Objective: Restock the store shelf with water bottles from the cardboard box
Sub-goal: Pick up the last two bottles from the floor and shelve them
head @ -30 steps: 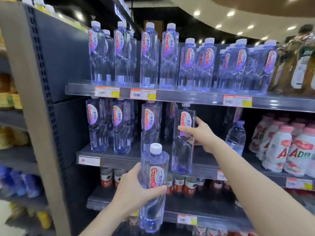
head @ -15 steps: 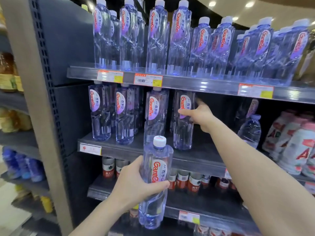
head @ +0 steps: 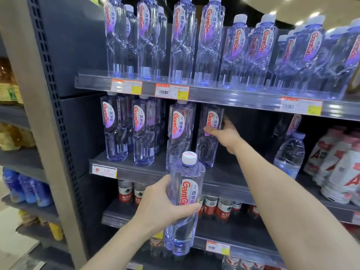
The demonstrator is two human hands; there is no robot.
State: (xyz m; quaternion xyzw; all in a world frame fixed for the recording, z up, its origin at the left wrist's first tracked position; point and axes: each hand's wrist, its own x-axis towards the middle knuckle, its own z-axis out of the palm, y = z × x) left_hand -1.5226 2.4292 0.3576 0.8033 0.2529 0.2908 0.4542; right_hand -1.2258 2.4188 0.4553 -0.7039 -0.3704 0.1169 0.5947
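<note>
Entry 1, left hand (head: pixel 161 203): I am seeing it grasping a spare bottle (head: pixel 187 182) round the waist, thumb across the label. The bottle is standing upright, cap up, in front of the lower shelves, and is staying much where it was a second ago.

Entry 2, right hand (head: pixel 227 133): it is reaching onto the middle shelf (head: pixel 233 172) and grasping a shelved bottle (head: pixel 206 152), thumb across the label and fingers behind. A second ago this bottle was sitting at the shelf's front edge; now it is standing further back, upright, just beside the row of bottles (head: pixel 180 133) on its left.

Entry 3, surroundings: the top shelf (head: pixel 224 96) is carrying a full row of the same bottles. A small round bottle (head: pixel 290 152) is standing to the right, near white drink bottles (head: pixel 339 168).
</note>
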